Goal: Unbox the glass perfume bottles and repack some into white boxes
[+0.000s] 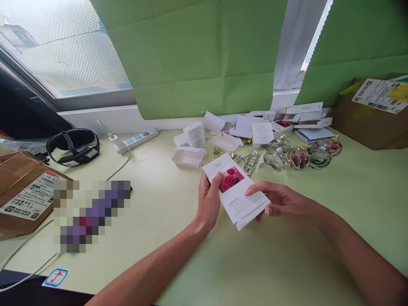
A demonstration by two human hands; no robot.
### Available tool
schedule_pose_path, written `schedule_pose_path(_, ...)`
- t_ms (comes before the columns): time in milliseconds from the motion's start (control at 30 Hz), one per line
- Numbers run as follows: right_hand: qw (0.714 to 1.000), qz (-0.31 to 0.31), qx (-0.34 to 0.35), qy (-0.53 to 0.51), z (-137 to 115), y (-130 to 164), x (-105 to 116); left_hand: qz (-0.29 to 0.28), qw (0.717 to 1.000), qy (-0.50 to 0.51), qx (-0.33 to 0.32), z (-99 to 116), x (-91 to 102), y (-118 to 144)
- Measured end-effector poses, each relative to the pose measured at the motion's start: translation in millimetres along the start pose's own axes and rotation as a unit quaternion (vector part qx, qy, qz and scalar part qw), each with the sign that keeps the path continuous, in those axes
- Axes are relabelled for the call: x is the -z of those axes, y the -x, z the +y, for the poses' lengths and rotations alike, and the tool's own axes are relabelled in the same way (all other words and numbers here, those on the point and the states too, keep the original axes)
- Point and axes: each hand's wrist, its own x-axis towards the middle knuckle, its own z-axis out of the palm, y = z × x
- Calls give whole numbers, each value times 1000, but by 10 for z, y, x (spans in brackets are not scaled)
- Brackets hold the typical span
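A flat white carton [237, 193] with a red rose picture is held above the pale green table [178, 238] between both hands. My left hand [208, 204] grips its left edge with the thumb on the rose picture. My right hand [280, 203] holds its right end, index finger lying on top. Just beyond, several round glass bottles [298, 157] with red and green insides lie on the table. Open and closed small white boxes [255, 127] are scattered behind them.
A brown cardboard box [371, 112] stands at the far right, another labelled one [22, 195] at the left edge. A black headband [73, 146], a white power strip [137, 139] and cables lie at the left. A blurred patch [91, 214] covers part of the table.
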Motion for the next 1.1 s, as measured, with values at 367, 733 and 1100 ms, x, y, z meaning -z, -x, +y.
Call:
schedule_pose_path(367, 1000, 13, 9, -7, 104, -6, 32, 3, 1000, -6, -1, 26, -21, -2)
schedule_pose_path(733, 994, 94, -5, 55, 58, 3, -88, 6, 1000, -21, -8, 29, -6, -9)
schedule_pose_path(1100, 985, 170, -38, -11, 40, -115, -366, 36, 996, -58, -63, 45, -33, 32)
